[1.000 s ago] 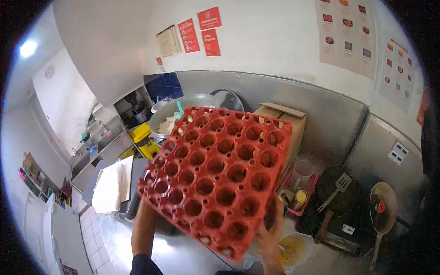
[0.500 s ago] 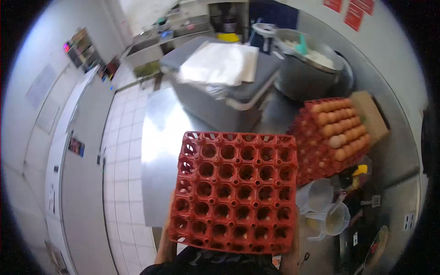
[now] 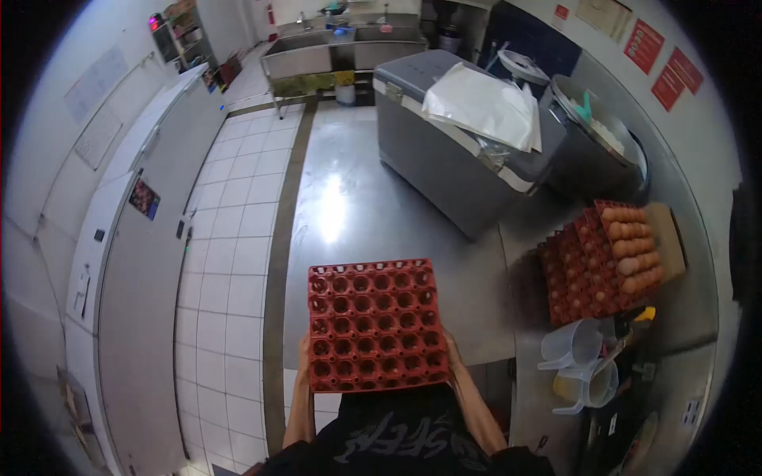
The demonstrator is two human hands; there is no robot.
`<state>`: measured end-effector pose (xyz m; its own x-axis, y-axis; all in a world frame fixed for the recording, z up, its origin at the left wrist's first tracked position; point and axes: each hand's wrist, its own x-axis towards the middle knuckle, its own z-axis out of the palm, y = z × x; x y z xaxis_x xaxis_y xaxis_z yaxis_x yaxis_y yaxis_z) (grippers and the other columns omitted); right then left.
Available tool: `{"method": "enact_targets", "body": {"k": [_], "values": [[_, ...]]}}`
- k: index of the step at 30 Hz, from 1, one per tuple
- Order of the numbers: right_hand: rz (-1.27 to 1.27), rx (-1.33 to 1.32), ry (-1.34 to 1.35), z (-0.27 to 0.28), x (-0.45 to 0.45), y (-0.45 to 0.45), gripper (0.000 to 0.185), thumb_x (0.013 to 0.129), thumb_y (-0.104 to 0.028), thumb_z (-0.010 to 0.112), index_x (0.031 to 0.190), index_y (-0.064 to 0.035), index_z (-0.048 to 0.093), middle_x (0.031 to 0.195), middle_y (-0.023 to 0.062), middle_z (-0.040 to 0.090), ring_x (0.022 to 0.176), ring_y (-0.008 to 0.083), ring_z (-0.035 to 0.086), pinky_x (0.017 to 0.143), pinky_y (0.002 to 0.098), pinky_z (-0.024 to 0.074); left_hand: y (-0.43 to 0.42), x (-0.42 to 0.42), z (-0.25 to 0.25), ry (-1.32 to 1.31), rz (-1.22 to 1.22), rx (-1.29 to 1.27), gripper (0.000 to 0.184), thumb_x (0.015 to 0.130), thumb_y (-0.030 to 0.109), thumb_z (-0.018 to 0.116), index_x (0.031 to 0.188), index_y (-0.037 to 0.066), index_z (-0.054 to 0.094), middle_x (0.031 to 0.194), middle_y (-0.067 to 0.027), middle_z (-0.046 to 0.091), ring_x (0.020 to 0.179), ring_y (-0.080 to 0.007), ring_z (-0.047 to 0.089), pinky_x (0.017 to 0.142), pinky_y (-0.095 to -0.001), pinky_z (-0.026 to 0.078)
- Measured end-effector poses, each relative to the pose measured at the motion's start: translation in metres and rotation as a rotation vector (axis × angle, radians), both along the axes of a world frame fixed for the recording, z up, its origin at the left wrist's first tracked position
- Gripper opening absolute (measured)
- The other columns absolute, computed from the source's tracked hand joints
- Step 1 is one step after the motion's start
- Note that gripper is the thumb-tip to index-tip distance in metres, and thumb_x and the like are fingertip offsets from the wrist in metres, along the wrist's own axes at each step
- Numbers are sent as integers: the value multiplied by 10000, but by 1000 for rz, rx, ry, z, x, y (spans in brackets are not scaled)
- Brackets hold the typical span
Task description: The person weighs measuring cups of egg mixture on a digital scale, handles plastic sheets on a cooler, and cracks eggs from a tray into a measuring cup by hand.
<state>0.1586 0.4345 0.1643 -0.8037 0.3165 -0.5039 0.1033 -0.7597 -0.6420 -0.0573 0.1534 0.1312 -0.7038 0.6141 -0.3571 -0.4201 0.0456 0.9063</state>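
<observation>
A red plastic egg tray (image 3: 377,325) is held in front of my body, over the near edge of the steel table. No eggs sit in its upper cells; whether more trays lie beneath it I cannot tell. My left hand (image 3: 305,357) grips its left side and my right hand (image 3: 452,351) its right side, with most of the fingers hidden by the tray. To the right, a stack of red egg trays (image 3: 567,274) carries brown eggs (image 3: 633,247) on top.
A grey cooler box (image 3: 429,151) with white sheets (image 3: 484,107) on its lid stands on the steel table (image 3: 333,190). Behind it is a large pot (image 3: 587,159) with a green scoop. Clear plastic jugs (image 3: 575,345) are at right. White chest freezers (image 3: 147,317) line the left wall.
The held tray now appears lower and farther from the camera, showing more of my forearms. My view has turned left, so the cooler, pot and egg stack sit farther right.
</observation>
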Motion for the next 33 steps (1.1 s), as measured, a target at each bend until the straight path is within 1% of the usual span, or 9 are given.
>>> {"method": "enact_targets", "body": {"k": [8, 14, 16, 19, 23, 25, 30, 32, 33], "values": [[-30, 21, 87, -38, -52, 10, 604, 973, -324, 553, 1467, 1, 429, 1413, 145, 532, 1248, 222, 545, 1068, 363, 439, 4, -49, -2, 22, -125, -16, 492, 998, 375, 542, 1378, 62, 549, 1313, -103, 609, 1151, -270, 610, 878, -437, 542], [103, 425, -48, -35, -39, 6, 520, 981, -248, 534, 1436, -1, 489, 1397, 114, 569, 1265, 202, 529, 1070, 338, 423, -8, -100, -11, 70, -262, -60, 492, 999, 372, 541, 1379, 60, 547, 1315, -105, 608, 1156, -271, 608, 878, -438, 542], [-55, 833, -124, -80, -23, 0, 503, 966, -249, 586, 1402, -6, 528, 1302, 103, 622, 1115, 171, 585, 943, 312, 485, -11, -117, -15, 94, -306, -80, 492, 1000, 371, 540, 1379, 59, 547, 1316, -105, 608, 1158, -271, 607, 878, -438, 542], [-170, 699, -320, -58, 25, -28, 362, 978, -253, 593, 1258, -24, 612, 1088, 55, 679, 899, 113, 606, 732, 303, 500, -37, -160, -25, 270, 135, -294, 471, 1026, 357, 510, 1374, 42, 542, 1314, -119, 608, 1132, -277, 612, 865, -415, 544], [-400, 274, -448, -59, 110, -78, 274, 980, -235, 584, 1186, -63, 639, 1010, 45, 679, 806, 121, 641, 647, 294, 519, -9, -146, 61, 883, 395, -266, 421, 1055, 352, 452, 1327, 57, 580, 1277, -121, 625, 1084, -281, 630, 836, -391, 562], [-497, 108, -466, -123, 174, -101, 264, 969, -223, 589, 1172, -65, 645, 1012, 48, 681, 800, 133, 660, 619, 295, 537, 50, -43, 164, 754, 445, -215, 414, 1033, 352, 516, 1291, 37, 591, 1240, -130, 646, 1106, -255, 629, 889, -409, 530], [-516, 265, -1055, -204, 325, -190, 286, 896, -261, 618, 1103, -74, 680, 937, 72, 718, 738, 185, 684, 612, 319, 562, 115, 104, 209, 1027, -403, 28, 298, 1030, 221, 487, 1221, 40, 629, 1105, -134, 683, 996, -253, 652, 862, -409, 540], [-264, 806, -1180, -324, 408, -256, 273, 883, -271, 614, 1024, -47, 683, 870, 95, 719, 691, 201, 689, 586, 347, 563, 119, 169, 208, 1137, -871, 59, 299, 1000, 208, 549, 1225, 26, 626, 1103, -164, 689, 990, -288, 663, 862, -428, 531], [-455, 513, -1242, -311, 423, -277, 269, 879, -273, 611, 999, -42, 683, 853, 106, 715, 681, 201, 692, 564, 355, 561, 115, 202, 201, 1113, -1084, 43, 313, 981, 207, 587, 1227, 16, 623, 1108, -181, 690, 995, -314, 670, 861, -432, 530]]}}
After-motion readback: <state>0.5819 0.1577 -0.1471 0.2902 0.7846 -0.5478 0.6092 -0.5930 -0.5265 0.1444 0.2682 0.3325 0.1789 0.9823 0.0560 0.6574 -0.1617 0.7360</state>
